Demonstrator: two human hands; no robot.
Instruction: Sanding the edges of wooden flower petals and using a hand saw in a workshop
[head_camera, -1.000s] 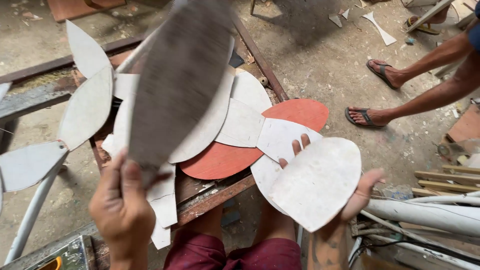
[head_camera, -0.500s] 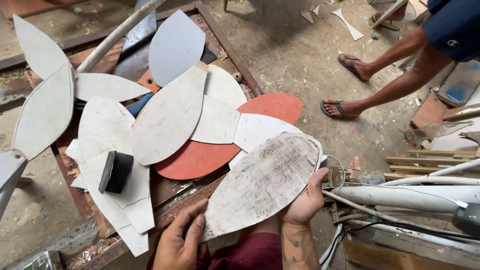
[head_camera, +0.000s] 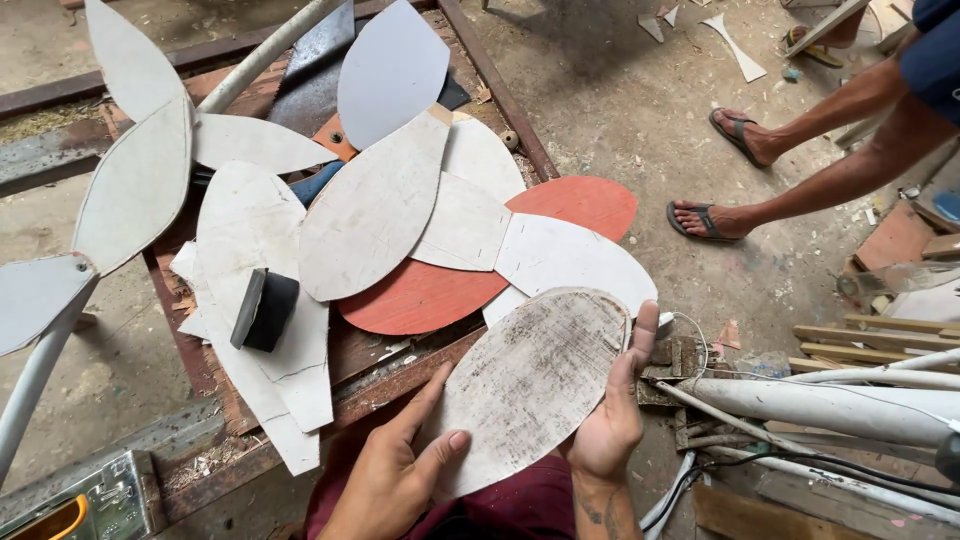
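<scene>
While both hands gripped the grimy grey leaf-shaped board (head_camera: 530, 385) near the rusty desk (head_camera: 400, 385), left hand (head_camera: 395, 470) underneath, right hand (head_camera: 610, 420) clasping its edge, a loose hold could have tipped it onto the stacked white cutouts (head_camera: 375, 210).

We hold a dirty oval panel (head_camera: 530, 385) in both hands: our left hand (head_camera: 395, 475) under its lower edge, our right hand (head_camera: 612, 420) gripping its right side. More white and red panels (head_camera: 440, 290) overlap on the counter (head_camera: 400, 375), beside a black block (head_camera: 265, 310).
</scene>
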